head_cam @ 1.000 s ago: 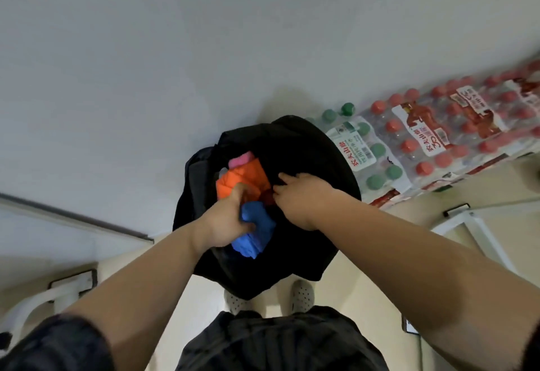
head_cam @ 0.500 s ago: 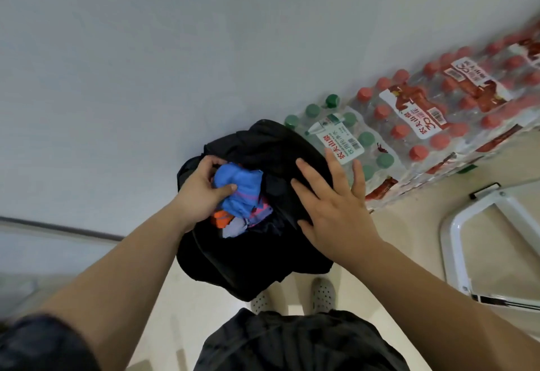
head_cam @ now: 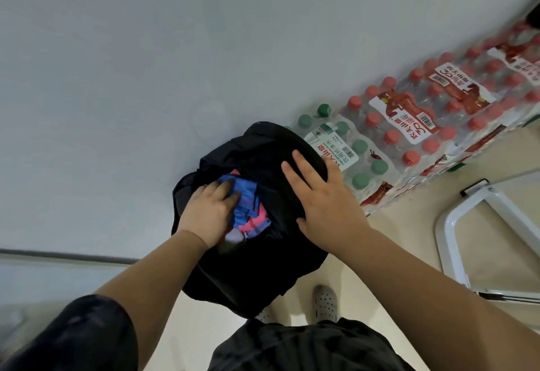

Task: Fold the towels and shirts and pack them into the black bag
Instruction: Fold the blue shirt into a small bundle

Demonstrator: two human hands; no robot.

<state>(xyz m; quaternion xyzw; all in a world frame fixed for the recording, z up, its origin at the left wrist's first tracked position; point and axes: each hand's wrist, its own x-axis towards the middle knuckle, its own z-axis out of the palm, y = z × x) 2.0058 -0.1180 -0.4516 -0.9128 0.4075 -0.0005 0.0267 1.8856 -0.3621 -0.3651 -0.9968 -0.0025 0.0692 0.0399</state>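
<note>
The black bag (head_cam: pixel 263 271) stands on the floor against the wall, its mouth open at the top. Folded cloth shows inside it: a blue piece (head_cam: pixel 247 195) on top, pink (head_cam: pixel 254 223) and a pale piece below. My left hand (head_cam: pixel 209 212) lies flat on the blue cloth inside the mouth and presses it down, its fingertips in shadow. My right hand (head_cam: pixel 318 192) rests spread on the bag's right upper side, fingers straight. The orange cloth is hidden.
Shrink-wrapped packs of water bottles, green-capped (head_cam: pixel 347 148) and red-capped (head_cam: pixel 423 113), line the wall right of the bag. A white metal frame (head_cam: pixel 455 242) lies on the floor at right. My feet (head_cam: pixel 324 303) stand just behind the bag.
My left hand let go of the blue cloth's edge and now presses flat on it, deeper in the bag. My right hand settled onto the bag's right side. The orange cloth went out of sight.
</note>
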